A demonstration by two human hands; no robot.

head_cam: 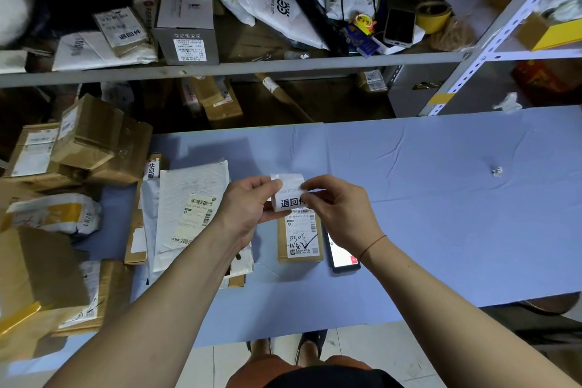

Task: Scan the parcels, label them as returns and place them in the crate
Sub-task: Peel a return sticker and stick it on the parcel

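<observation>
Here both hands, left hand [252, 198] and right hand [338, 208], pinch the return label [289, 195] just above the small brown parcel [300, 239] on the worktop [441, 198], apparently peeling its backing before sticking.

On the blue table cover [441, 198]: one small brown cardboard parcel [300, 238], one black handheld scanner with a lit screen [341, 253], one large white padded mailer [192, 211], one crumpled white paper scrap [497, 171]. Two hands, left [248, 203] and right [340, 209], share one white printed return label [291, 195].

Parcels [78, 167] left; table [441, 198] right bare
</observation>
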